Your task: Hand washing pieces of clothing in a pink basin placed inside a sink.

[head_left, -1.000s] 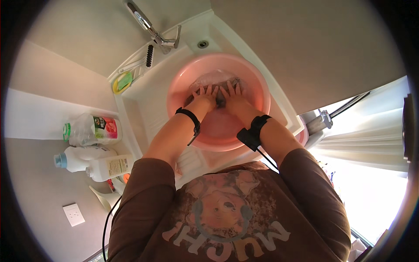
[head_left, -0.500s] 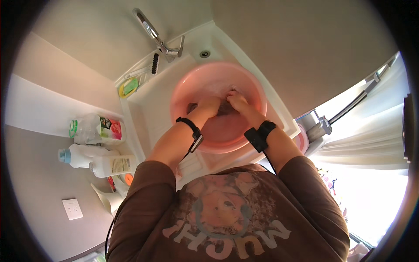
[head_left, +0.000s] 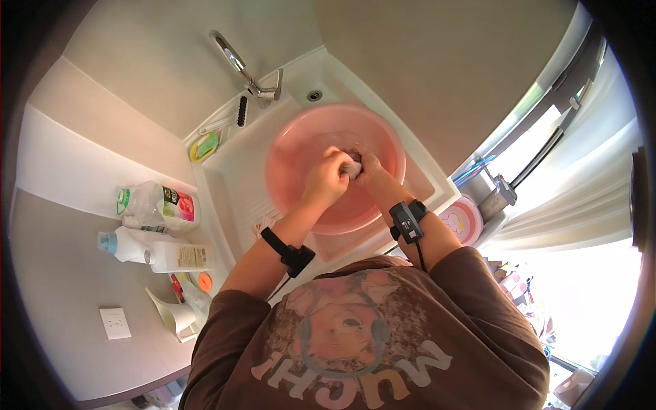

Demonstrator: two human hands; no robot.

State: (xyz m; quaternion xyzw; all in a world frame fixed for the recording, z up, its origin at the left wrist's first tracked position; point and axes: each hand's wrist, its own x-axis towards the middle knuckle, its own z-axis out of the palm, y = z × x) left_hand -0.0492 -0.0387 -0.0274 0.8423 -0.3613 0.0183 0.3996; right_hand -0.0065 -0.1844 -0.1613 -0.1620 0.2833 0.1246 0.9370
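Observation:
A pink round basin (head_left: 283,195) sits in the white sink, with water in its bottom. Over its middle my left hand (head_left: 328,179) is closed around a bunched grey and dark cloth (head_left: 352,169). My right hand (head_left: 370,168) grips the same cloth from the right side, its fingers partly hidden behind the bundle. Both hands meet at the cloth, which is squeezed into a small lump; its exact kind cannot be made out. A black strapped device is on each forearm.
A chrome faucet (head_left: 239,65) rises behind the basin. A black-bristled brush (head_left: 242,111) and a green sponge in a yellow dish (head_left: 203,146) lie on the sink's left ledge. Several bottles, including a clear jug (head_left: 154,203), stand left. Another pink basin (head_left: 465,220) is at the right.
My hands have come together and gathered the dark cloth, spread lower in the basin before, into a lump between them. The view has shifted slightly.

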